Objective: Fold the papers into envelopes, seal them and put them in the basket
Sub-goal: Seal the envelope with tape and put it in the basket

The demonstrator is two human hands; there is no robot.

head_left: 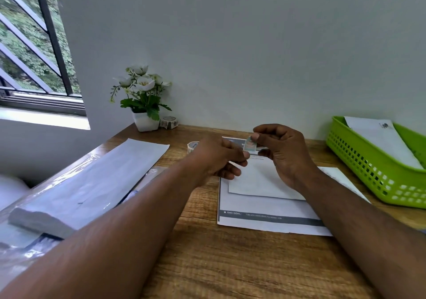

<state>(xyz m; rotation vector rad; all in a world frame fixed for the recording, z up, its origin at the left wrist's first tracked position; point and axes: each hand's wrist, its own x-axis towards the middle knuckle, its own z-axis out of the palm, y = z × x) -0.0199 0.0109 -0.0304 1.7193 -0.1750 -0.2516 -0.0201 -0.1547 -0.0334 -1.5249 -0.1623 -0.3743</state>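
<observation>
a small pale sticker (250,146) is held in the air between my two hands, above the middle of the wooden bench (230,264). my right hand (284,153) pinches its top edge with curled fingers, and my left hand (219,158) pinches its lower edge with its fingers curled in. directly below lies a folded white envelope (258,183), resting on a printed instruction sheet (265,218); my right wrist covers part of both. a roll of stickers (192,146) stands just behind my left hand, half hidden by it. at the right edge sits a green basket (359,160) with one white envelope (382,142) lying in it. to the left lies a stack of white papers (92,183) in clear wrapping. against the wall are a potted white flower (143,96) and a second roll of tape (169,122) beside it.
</observation>
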